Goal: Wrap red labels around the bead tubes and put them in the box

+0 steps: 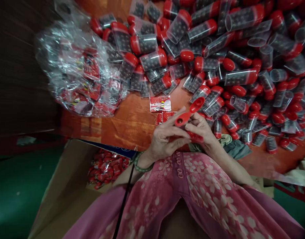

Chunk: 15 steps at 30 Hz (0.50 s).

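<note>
Between my hands, at the front edge of the table, is a red flip-top cap (pixel 182 120) with its lid standing open toward the upper right. A dark round spot shows in its opening; what lies below the cap is mostly hidden by fingers. My left hand (pixel 164 136) closes on it from the left, fingers along its side. From the right, my right hand (pixel 203 131) grips it too, with its thumb near the cap. Another red piece (pixel 195 136) shows between the hands, too blurred to name. Small red printed packets (pixel 160 104) lie just beyond my left hand.
Clear tubes with red caps (pixel 148 43), holding dark balls, are heaped across the back and right. A clear plastic bag (pixel 80 73) of red packets sits at the left. Below the table's left edge, a cardboard box (pixel 51 186) contains small red items (pixel 107 167).
</note>
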{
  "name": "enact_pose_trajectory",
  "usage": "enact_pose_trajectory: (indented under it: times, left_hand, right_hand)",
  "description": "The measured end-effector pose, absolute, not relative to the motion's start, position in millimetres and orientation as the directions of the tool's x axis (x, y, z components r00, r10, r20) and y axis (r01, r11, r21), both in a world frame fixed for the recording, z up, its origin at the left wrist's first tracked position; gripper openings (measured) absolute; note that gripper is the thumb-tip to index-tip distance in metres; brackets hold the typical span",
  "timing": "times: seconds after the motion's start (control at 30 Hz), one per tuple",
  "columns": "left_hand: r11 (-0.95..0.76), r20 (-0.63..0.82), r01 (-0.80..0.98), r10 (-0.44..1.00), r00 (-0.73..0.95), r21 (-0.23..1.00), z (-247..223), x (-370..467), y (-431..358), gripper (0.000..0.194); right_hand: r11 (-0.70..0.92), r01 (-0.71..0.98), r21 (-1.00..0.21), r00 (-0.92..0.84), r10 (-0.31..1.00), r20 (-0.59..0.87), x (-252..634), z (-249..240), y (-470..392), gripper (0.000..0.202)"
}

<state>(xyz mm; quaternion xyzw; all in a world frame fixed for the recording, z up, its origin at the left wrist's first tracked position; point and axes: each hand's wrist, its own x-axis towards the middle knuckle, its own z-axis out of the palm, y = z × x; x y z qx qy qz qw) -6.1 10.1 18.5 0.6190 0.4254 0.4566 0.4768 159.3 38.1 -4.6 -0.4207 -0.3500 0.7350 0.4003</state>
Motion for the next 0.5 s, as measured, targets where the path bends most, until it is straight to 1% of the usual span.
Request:
enact_pose_trajectory:
  times: [0.07,0.1,0.17,0.2,0.23,0.3,0.4,0.5]
  left_hand:
    - [-0.240,0.226,0.103,0.965,0.136,0.965,15,-1,11,0.013]
    - [-0.267,0.255,0.100,0.959,0.122,0.958,14,-1,12,0.011]
    - [-0.330,0.316,0.077,0.937,0.149,0.941,12,-7,15,0.007]
    - [-0.357,0.342,0.061,0.923,0.175,0.932,11,-11,17,0.005]
    - [-0.378,0.363,0.043,0.910,0.200,0.925,10,-15,19,0.002]
    - [-0.409,0.396,-0.005,0.882,0.255,0.913,8,-21,21,0.004]
    - [-0.429,0.423,-0.067,0.833,0.356,0.901,2,-20,20,0.003]
    - [-0.473,0.464,-0.100,0.763,0.451,0.875,-2,-12,19,0.007]
  right_hand:
    - [-0.380,-0.215,-0.900,-0.318,0.898,-0.303,160,0,40,0.035]
    - [-0.338,-0.154,-0.928,-0.330,0.903,-0.274,163,3,41,0.033]
    - [-0.242,-0.031,-0.970,-0.355,0.910,-0.216,175,13,43,0.028]
    - [-0.203,0.011,-0.979,-0.351,0.916,-0.194,182,17,44,0.030]
    - [-0.186,0.025,-0.982,-0.340,0.922,-0.183,188,21,45,0.035]
    - [-0.165,0.005,-0.986,-0.335,0.929,-0.157,198,24,47,0.042]
    - [-0.233,-0.053,-0.971,-0.425,0.885,-0.189,201,21,51,0.053]
    - [-0.403,-0.100,-0.910,-0.603,0.752,-0.266,193,15,56,0.072]
